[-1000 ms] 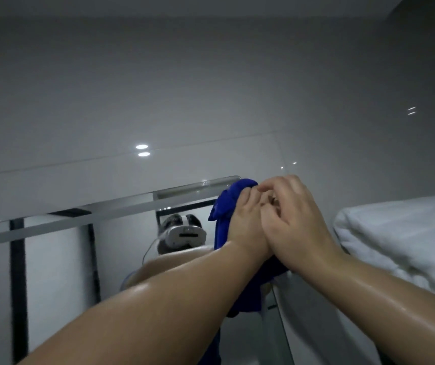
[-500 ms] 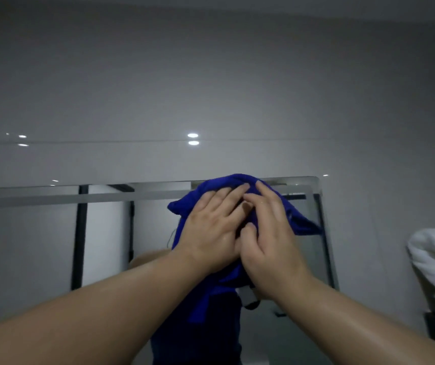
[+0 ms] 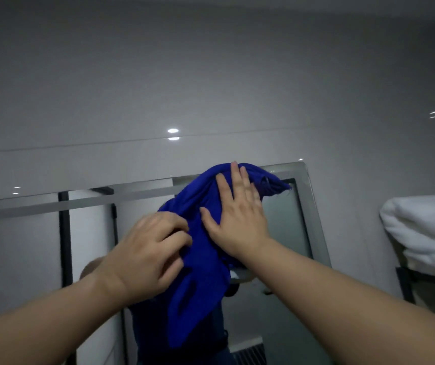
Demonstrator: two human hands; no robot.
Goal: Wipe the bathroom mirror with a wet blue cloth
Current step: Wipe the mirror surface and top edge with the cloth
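Hands have parted: right hand (image 3: 240, 222) flat, pressing blue cloth (image 3: 200, 259) near mirror (image 3: 313, 219) top-right corner; left hand (image 3: 145, 254) bunches it

Blue cloth (image 3: 200, 272): soft knit under my palms, matt, frayed at one corner. Mirror (image 3: 287, 219): smooth glass with a frosted border band. Wall tiles (image 3: 211, 75): grey, glossy, catching lamp glints. Folded towels (image 3: 421, 227): white, fluffy terry.

Head view, tilted upward, close to mirror (image 3: 284, 219).
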